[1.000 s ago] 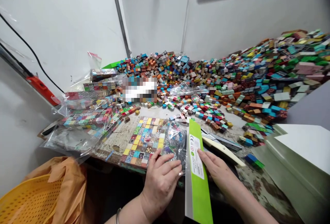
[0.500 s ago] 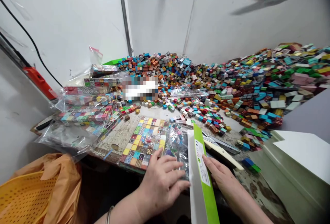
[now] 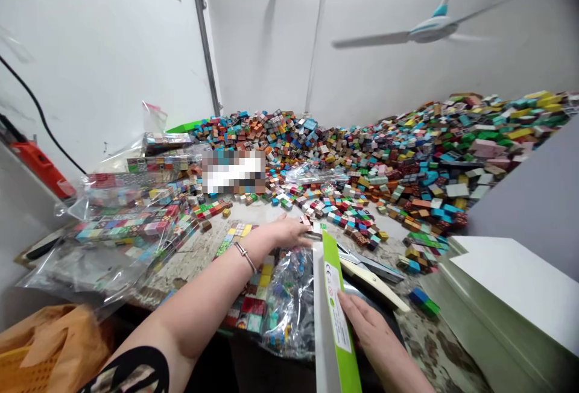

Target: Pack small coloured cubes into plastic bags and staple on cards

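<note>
The clear plastic bag of small coloured cubes (image 3: 289,296) lies at the near edge of the worktable, its crinkled film bulging just left of a tall green-and-white cardboard header card (image 3: 335,314) that stands on edge, tilted slightly, with a white label on its green face. The right hand (image 3: 368,336) rests against the right side of that card, fingers laid flat and together along it, thumb hidden behind, so it steadies the card rather than gripping it shut. The left hand (image 3: 289,233) is stretched out over the bag toward the far middle of the table, palm down, fingers loosely spread and reaching at the near edge of the loose cubes; whether the fingertips pinch anything I cannot tell. A thin metal bracelet (image 3: 245,255) sits on that wrist.

Under the left forearm lies a flat square grid of patterned cubes (image 3: 246,311), partly covered by the arm and the bag. Just right of the card, a cream-handled pair of scissors (image 3: 375,275) lies on the mottled tabletop (image 3: 434,339). Far behind, a huge heap of multicoloured cubes (image 3: 407,152) climbs against the white wall and rises to the right. On the left, clear packed bags of cube sets (image 3: 126,224) are stacked. At the near left corner sits an orange cloth (image 3: 58,339); to the right, a pale green box (image 3: 511,302). A ceiling fan (image 3: 429,25) hangs above.
</note>
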Motion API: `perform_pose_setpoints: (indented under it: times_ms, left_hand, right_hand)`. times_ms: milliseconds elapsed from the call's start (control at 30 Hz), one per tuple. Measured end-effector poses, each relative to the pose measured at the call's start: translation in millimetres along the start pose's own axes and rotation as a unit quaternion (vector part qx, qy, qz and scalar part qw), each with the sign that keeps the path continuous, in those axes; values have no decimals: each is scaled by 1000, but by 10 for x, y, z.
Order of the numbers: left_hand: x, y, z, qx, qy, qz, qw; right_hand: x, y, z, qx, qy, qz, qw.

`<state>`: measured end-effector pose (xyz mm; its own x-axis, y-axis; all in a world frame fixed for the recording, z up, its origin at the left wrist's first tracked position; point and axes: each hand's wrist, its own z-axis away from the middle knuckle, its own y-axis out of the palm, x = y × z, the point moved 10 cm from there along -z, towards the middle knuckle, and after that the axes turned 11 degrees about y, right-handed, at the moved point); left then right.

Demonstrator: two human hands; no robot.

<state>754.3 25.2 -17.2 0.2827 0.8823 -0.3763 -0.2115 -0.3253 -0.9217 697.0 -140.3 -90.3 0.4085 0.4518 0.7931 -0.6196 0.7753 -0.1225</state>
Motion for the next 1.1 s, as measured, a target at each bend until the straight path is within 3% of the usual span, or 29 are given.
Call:
perform_pose_setpoints:
  times_ms: [133, 333, 433, 600, 867, 1100]
  left_hand:
    - [186, 75, -27, -30, -27, 79, 996]
    - [366, -65, 79, -181, -84, 135, 971]
    - [410, -129, 155, -225, -88, 157, 958]
    - [380, -159, 222, -235, -71, 198, 949]
    - [325, -202, 255, -222, -64, 236, 944]
    - [585, -140, 234, -237, -113, 219, 940]
  right_hand:
    - [-51, 6, -82, 20, -4, -5, 1000]
    - [43, 21, -76, 2, -49, 41, 998]
    - [51, 27, -95, -2, -45, 45, 998]
    - [78, -8, -88, -10, -52, 65, 996]
    - [34, -140, 195, -47, -24, 43, 998]
    - [12, -81, 38, -23, -1, 46, 999]
